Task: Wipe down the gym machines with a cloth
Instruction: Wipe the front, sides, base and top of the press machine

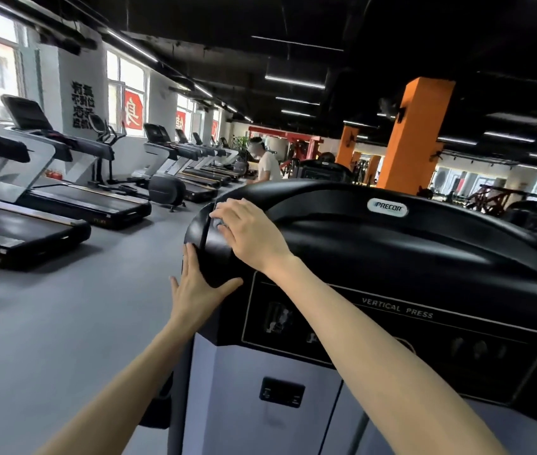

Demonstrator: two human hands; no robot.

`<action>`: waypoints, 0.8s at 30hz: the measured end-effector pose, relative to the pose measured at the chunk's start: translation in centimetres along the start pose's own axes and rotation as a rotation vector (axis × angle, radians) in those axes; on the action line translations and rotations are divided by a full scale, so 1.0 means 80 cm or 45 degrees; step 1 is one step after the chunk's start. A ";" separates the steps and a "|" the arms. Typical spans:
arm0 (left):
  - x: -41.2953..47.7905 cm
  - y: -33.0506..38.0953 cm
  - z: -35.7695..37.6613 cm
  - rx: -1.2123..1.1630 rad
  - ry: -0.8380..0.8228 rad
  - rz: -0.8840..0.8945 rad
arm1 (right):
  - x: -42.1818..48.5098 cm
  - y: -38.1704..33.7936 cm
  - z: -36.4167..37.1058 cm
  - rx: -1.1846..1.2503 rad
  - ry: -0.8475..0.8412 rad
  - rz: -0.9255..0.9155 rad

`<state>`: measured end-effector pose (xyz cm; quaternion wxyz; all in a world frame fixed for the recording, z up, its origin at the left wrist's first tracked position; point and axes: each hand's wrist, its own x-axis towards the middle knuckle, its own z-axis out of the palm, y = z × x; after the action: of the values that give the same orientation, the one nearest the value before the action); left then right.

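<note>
A black and grey vertical press machine (391,257) fills the right half of the view, with a rounded black top cover and a label panel below it. My right hand (250,234) lies on the cover's left end, its fingers curled over a small grey cloth (219,223) that mostly hides beneath them. My left hand (199,290) presses flat against the cover's left side just below, fingers straight and thumb spread onto the front.
A row of treadmills (47,198) lines the windowed left wall. Open grey floor (80,307) lies between them and the machine. A person in a white shirt (268,165) stands behind the machine. Orange pillars (414,136) and more machines stand at the back right.
</note>
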<state>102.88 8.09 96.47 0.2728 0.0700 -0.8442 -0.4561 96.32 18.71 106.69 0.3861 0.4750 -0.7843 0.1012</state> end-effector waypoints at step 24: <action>-0.013 -0.080 0.015 0.058 0.093 0.381 | -0.049 -0.034 0.051 -0.257 0.256 -0.261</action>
<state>102.27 5.70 90.39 0.3666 -0.0340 -0.8448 -0.3882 97.49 17.73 100.60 0.5166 0.4988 -0.6953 0.0289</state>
